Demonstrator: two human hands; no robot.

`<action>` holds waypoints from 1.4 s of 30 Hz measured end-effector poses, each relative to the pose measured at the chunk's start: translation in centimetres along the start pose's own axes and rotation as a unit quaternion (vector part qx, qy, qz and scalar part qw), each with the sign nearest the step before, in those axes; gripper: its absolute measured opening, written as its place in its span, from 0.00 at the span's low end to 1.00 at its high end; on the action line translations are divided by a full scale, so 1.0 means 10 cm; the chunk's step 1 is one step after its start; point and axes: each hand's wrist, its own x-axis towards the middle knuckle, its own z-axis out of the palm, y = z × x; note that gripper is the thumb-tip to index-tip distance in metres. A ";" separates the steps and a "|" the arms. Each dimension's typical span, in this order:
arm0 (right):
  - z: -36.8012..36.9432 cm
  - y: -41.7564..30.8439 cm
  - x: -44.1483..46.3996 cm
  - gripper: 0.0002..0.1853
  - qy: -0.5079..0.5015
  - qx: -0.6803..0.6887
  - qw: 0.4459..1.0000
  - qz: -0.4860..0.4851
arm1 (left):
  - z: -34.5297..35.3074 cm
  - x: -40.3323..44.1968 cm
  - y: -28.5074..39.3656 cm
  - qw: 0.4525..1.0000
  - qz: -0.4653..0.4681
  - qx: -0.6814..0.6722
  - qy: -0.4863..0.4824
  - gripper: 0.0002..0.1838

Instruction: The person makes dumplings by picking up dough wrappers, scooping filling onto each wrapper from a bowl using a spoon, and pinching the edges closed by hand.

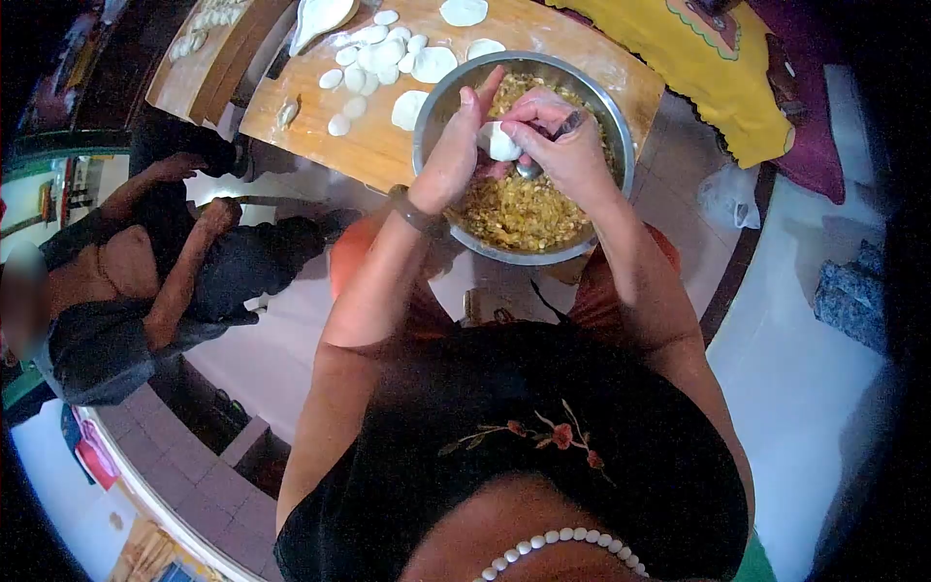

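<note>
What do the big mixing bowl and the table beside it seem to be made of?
The mixing bowl looks like polished metal, probably stainless steel, given its silvery, shiny rim. The table seems to be wood, perhaps varnished: warm yellow-brown with a slight sheen.

A yellow cloth (727,107) with a wavy edge lies over a purple cloth (826,165) at the upper right of the frame. Just below and left of them, a clear plastic bag (727,199) sits on the tiled floor (669,160). At the right edge, a dark blue bundle (851,296), probably patterned fabric, rests on a pale surface (800,388). Mid-left, a person (126,264) in dark clothes sits.
</note>
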 end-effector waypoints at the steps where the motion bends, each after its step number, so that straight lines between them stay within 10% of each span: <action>1: 0.00 0.00 0.00 0.03 0.000 -0.007 1.000 -0.004 | -0.01 -0.01 0.00 1.000 0.005 0.007 -0.002 0.48; 10: 0.07 -0.04 -0.07 0.03 0.109 -0.006 0.994 0.025 | -0.05 -0.03 -0.02 0.997 0.051 -0.021 -0.054 0.41; 17: 0.04 0.09 -0.05 0.09 0.110 -0.114 0.977 -0.144 | 0.00 -0.12 0.02 0.999 0.040 0.020 -0.029 0.30; 24: 0.02 0.03 -0.09 0.19 0.164 0.073 0.982 -0.053 | -0.13 -0.12 0.03 0.885 0.225 0.361 0.188 0.48; 34: -0.03 0.11 -0.05 0.18 0.171 0.142 0.975 0.030 | -0.34 -0.08 -0.02 0.888 0.300 0.250 0.245 0.46; 37: -0.06 0.20 -0.01 0.17 0.173 0.157 0.972 0.018 | -0.62 -0.17 0.16 0.950 0.115 -0.035 0.289 0.28; 42: -0.11 0.18 -0.01 0.17 0.150 0.173 0.973 0.027 | -1.72 -0.21 0.03 0.927 0.086 -0.022 0.363 0.19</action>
